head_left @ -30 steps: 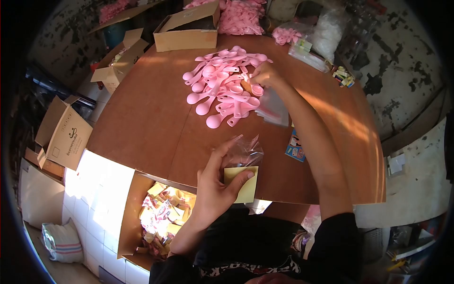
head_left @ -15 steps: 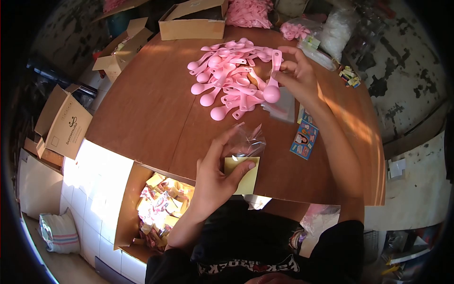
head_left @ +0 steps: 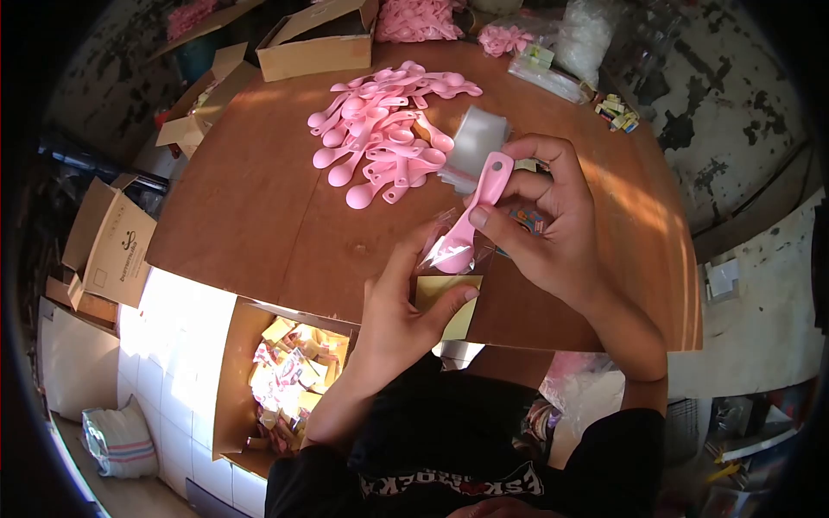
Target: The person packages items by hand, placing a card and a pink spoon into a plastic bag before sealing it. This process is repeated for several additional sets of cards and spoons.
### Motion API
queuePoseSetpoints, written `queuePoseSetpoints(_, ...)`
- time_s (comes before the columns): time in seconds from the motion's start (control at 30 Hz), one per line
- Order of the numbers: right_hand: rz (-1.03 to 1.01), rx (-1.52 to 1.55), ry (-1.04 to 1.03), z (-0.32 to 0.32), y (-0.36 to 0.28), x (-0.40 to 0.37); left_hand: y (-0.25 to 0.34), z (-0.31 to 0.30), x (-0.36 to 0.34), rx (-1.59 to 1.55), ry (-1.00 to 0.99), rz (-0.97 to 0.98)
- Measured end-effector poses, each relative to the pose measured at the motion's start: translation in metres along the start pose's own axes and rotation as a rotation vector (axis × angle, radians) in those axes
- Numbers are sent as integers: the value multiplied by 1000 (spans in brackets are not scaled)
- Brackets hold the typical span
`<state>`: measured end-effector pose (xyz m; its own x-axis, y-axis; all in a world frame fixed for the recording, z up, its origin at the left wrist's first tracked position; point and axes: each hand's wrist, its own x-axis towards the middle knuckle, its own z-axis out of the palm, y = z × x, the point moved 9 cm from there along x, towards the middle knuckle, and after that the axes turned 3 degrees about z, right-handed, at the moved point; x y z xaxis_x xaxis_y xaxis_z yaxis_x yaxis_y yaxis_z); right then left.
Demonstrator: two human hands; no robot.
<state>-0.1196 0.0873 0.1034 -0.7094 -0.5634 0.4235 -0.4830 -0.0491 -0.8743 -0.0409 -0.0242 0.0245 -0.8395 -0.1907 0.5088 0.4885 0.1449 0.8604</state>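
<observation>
My right hand (head_left: 544, 224) grips a pink plastic measuring spoon (head_left: 485, 198) by its handle, bowl end pointing down. The bowl overlaps the mouth of a clear plastic bag (head_left: 438, 246), which my left hand (head_left: 401, 293) pinches between thumb and fingers. A pale yellow card (head_left: 458, 321) shows in the lower part of that bag, under my left thumb. Beyond both hands lies a heap of pink spoons (head_left: 389, 129). Flat clear bags (head_left: 479, 142) lie beside the heap, and a blue printed card (head_left: 528, 220) is partly hidden behind my right hand.
The brown table (head_left: 233, 207) has a cardboard box (head_left: 315, 52) and a bag of pink spoons (head_left: 419, 19) at its far edge. Small packets (head_left: 616, 112) lie far right. Below the near edge, an open carton (head_left: 226, 380) holds many filled packets.
My right hand has brought the pink spoon from beside the heap down toward me, to the bag's mouth. My left hand stays on the bag and card. The view has shifted slightly.
</observation>
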Motion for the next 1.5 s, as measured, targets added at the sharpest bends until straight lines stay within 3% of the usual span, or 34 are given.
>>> queuePoseSetpoints(0.23, -225, -281, -73, 4, -21, -17, 9, 2, -2, -9, -1, -30)
queuePoseSetpoints(0.3, -275, -395, -84, 4, -27, -18, 4, 9, -2, -84, -67, -136)
queuePoseSetpoints(0.37, -370, -574, -128, 14, -34, -22, 8, 12, -2, -111, -35, -33)
queuePoseSetpoints(0.43, -339, -538, -113, 12, -32, -25, 10, 13, -2, -138, -31, -14)
queuePoseSetpoints(0.5, -151, -304, -155, 6, -15, -24, 9, 13, -3, -146, -40, -41)
queuePoseSetpoints(0.63, -14, -267, -184, 3, -9, -25, 4, 14, -7, -108, -90, -114)
queuePoseSetpoints(0.73, 30, -212, -64, -10, -5, -24, 2, 11, -10, -55, -104, -148)
queuePoseSetpoints(0.83, -32, -266, -28, -10, -16, -23, 2, 9, -10, -93, -70, -116)
queuePoseSetpoints(0.9, -261, -465, 33, -6, -38, -28, 2, 8, -9, -92, -72, -136)
queuePoseSetpoints(1.0, -343, -622, -5, 3, -46, -30, 0, 9, -11, -68, -91, -165)
queuePoseSetpoints(1.13, -447, -812, -39, 14, -53, -32, 12, 12, -12, 67, -138, -89)
queuePoseSetpoints(1.27, -498, -990, -85, 24, -50, -40, 19, 15, -14, 162, -205, -137)
queuePoseSetpoints(1.33, -532, -1084, -73, 31, -48, -46, 26, 21, -13, 420, -320, -27)
queuePoseSetpoints(1.37, -566, -1181, -64, 35, -47, -51, 24, 24, -13, 397, -340, -14)
queuePoseSetpoints(1.43, -582, -1161, -57, 34, -41, -57, 29, 31, -16, 463, -343, 158)
queuePoseSetpoints(1.5, -572, -1143, -53, 27, -38, -57, 26, 36, -18, 445, -388, 78)
